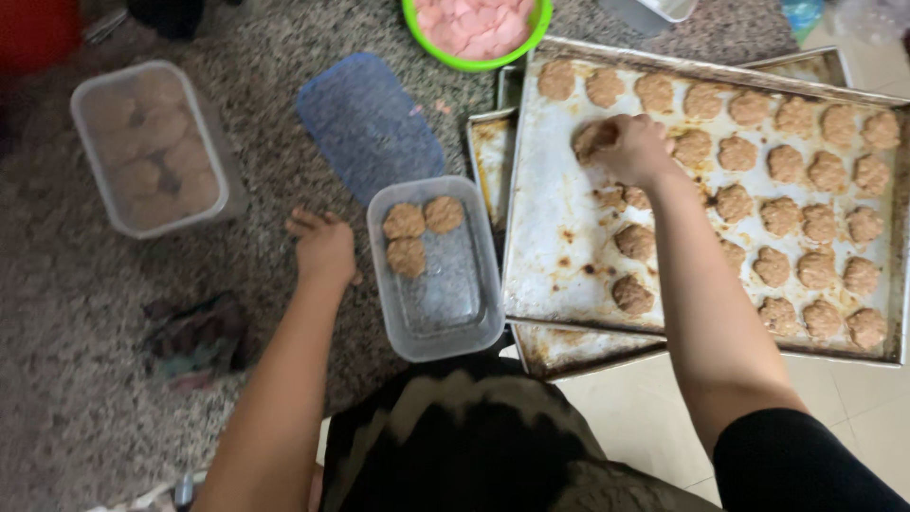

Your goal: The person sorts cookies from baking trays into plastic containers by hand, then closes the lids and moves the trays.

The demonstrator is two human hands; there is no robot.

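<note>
- The right hand [633, 147] reaches over the baking tray [559, 237], its grip pinched around one brown cookie [590, 138] near the tray's upper left; the fingertips are hidden under the knuckles, so only the cookie's left edge shows.
- The left hand [324, 248] rests on the speckled carpet [57, 313] just beside a clear plastic container [436, 332], fingers loosely curled and holding nothing; whether it touches the container's wall is hard to tell.
- That container holds three cookies [417, 232] in its far end.
- More cookies fill the tray in rows; the right forearm covers a few.
- A second tray beneath is mostly hidden.
- A blue lid [370, 123] lies beyond the container.
- A closed container [152, 147] at left shows blurred cookies through its lid.
- A green bowl [474, 59] with pink pieces is cut off at the top edge.
</note>
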